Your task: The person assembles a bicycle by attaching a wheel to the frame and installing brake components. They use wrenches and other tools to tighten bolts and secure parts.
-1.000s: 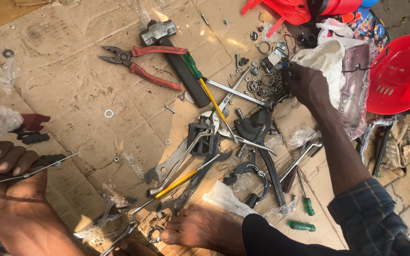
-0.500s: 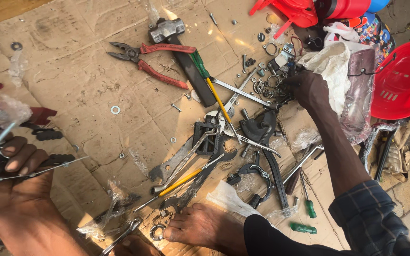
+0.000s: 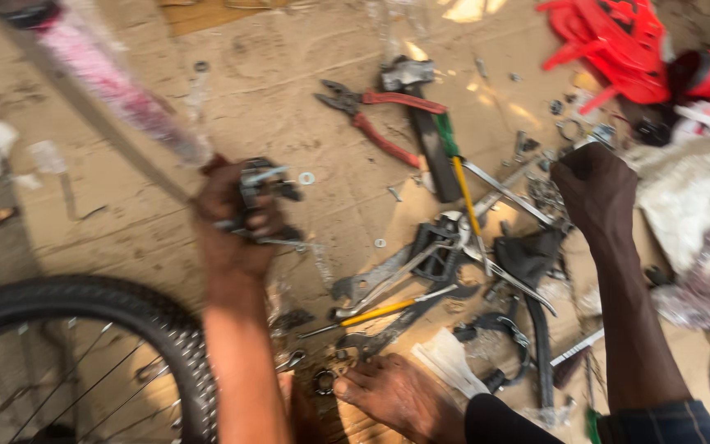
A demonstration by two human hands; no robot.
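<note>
Two hands are seen over the brown cardboard-covered floor (image 3: 125,222). At centre left, the left hand (image 3: 236,218) is closed in a tight grip on a small dark metal brake part (image 3: 266,187), beside a blurred pink-wrapped bar (image 3: 117,94). At right, the right hand (image 3: 595,187) is curled among scattered metal tools (image 3: 421,271); what its grip holds cannot be told. Red-handled pliers (image 3: 380,115) lie in the upper middle. Bare cardboard is left at upper left; a black bicycle tyre (image 3: 100,316) crowds the lower left edge.
</note>
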